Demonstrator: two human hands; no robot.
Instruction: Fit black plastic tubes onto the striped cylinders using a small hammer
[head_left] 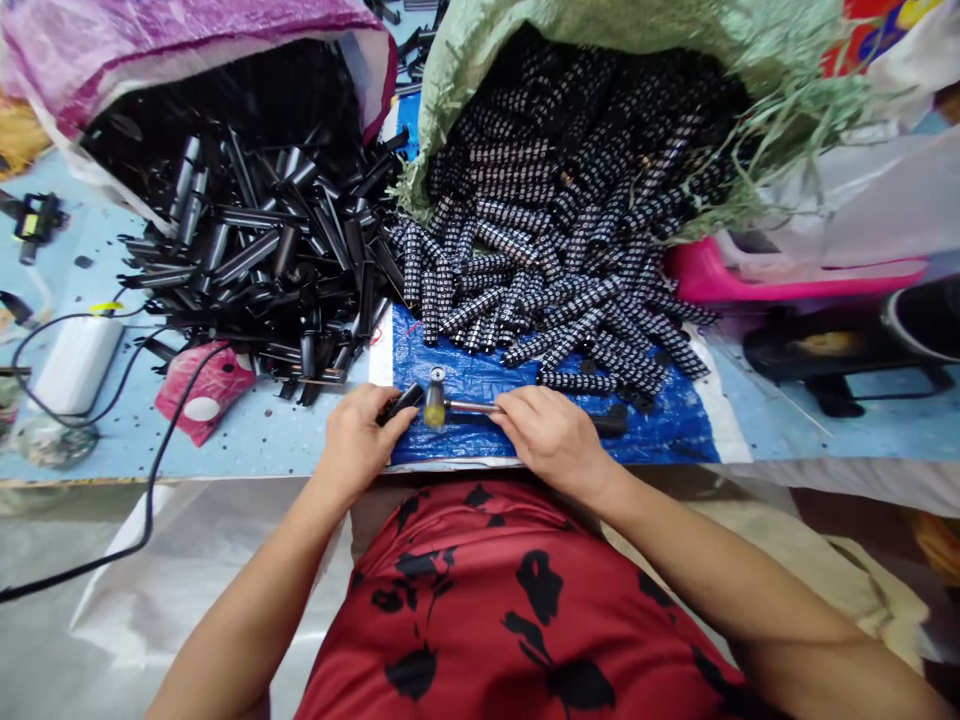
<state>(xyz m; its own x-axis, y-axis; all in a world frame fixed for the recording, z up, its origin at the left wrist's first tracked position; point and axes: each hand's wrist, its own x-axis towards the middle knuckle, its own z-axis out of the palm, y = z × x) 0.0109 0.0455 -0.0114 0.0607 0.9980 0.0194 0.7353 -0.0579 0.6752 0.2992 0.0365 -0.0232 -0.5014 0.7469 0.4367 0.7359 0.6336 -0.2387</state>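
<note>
My left hand [361,432] is closed around a short black plastic piece [406,401], whose end sticks out past the thumb. In my right hand [551,432] is a small hammer [435,402], gripped by its thin metal shaft. The hammer's head has a yellow lower face and stands just right of the black piece. Its dark handle end shows beyond my right hand. Under both hands lies a blue plastic sheet [480,445]. Beyond my right hand spreads a pile of black tubes with a white pattern [525,280]; glossy black plastic parts [262,250] are heaped beyond my left.
A purple sack [187,40] and a green woven sack [637,25] open toward me at the back. At left are a pink pouch [206,390], a white box [79,365] and a black cable [154,480]. A pink tray [795,280] and black machine [840,345] stand right.
</note>
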